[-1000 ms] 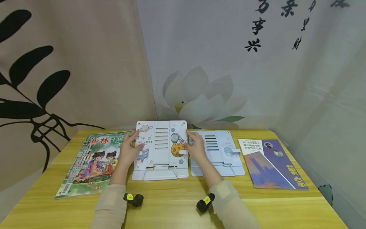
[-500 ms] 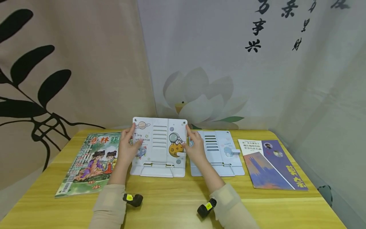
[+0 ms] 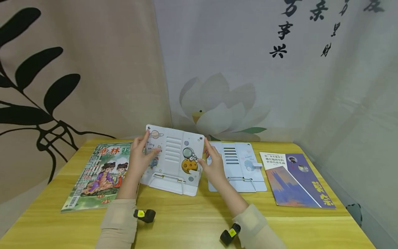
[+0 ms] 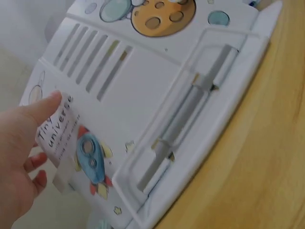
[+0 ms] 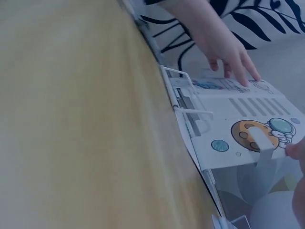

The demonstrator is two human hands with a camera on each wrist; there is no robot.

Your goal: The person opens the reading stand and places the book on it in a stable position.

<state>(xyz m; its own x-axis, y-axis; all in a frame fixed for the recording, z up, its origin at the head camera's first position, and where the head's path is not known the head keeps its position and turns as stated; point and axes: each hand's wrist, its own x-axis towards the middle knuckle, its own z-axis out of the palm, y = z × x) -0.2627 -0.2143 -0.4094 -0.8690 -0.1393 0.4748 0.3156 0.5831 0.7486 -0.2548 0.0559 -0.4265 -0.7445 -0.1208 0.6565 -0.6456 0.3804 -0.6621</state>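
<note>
A white book stand [image 3: 174, 152] printed with "Tiny universe", a rocket and an astronaut is held by its two sides. My left hand [image 3: 140, 159] grips the left edge, its thumb [image 4: 45, 107] on the printed front and the other fingers at the edge and behind. My right hand [image 3: 215, 167] pinches the right edge, with the thumb near the astronaut [image 5: 281, 131]. In the head view the stand is turned, its right side lower than its left. A wire page holder [image 3: 166, 183] runs along its bottom ledge, and a small white clip sits at the right edge.
A second, pale blue-white book stand [image 3: 230, 169] lies right behind my right hand. On the left is a green illustrated magazine [image 3: 96, 186], partly under my left forearm. A purple and white book [image 3: 298, 180] lies at the right. A printed curtain [image 3: 217, 103] hangs behind the table.
The held book stand first rose a little and shifted left between both hands. Now it has turned clockwise, its right side dropping. The magazine and the other stand stay in place.
</note>
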